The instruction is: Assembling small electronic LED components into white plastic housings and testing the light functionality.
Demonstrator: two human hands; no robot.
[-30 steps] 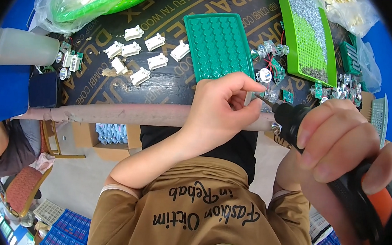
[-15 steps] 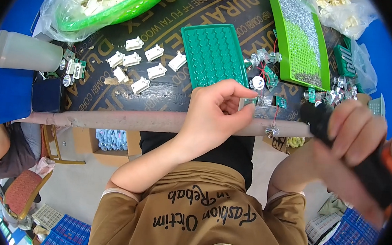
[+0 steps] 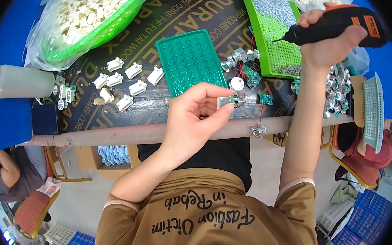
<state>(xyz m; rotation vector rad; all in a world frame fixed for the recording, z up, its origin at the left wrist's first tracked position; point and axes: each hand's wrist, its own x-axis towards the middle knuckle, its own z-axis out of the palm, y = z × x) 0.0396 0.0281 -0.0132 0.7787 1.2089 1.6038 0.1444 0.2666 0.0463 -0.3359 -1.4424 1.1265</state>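
My left hand (image 3: 192, 115) pinches a small white plastic housing (image 3: 225, 102) between thumb and fingers at the table's front edge. A piece of green circuit board shows on it, and a shiny reflector lies close behind. My right hand (image 3: 328, 47) grips a black electric screwdriver (image 3: 337, 26) with orange parts. Its thin bit points left, over a bright green perforated tray (image 3: 274, 64) with small silvery screws (image 3: 274, 11). I cannot tell whether the bit carries a screw. Left of the left hand stands a dark green moulded tray (image 3: 191, 62).
Several white housings (image 3: 133, 70) lie left of the moulded tray. A green basket (image 3: 106, 35) heaped with white parts stands far left, near a translucent cup (image 3: 19, 83). Wired reflectors and boards (image 3: 337, 87) crowd the right; one reflector (image 3: 258, 130) hangs over the front edge.
My right hand has swung the screwdriver up and away from the right front, to over the screw tray. My left hand keeps its pinch on the housing. The whole view has shifted somewhat.
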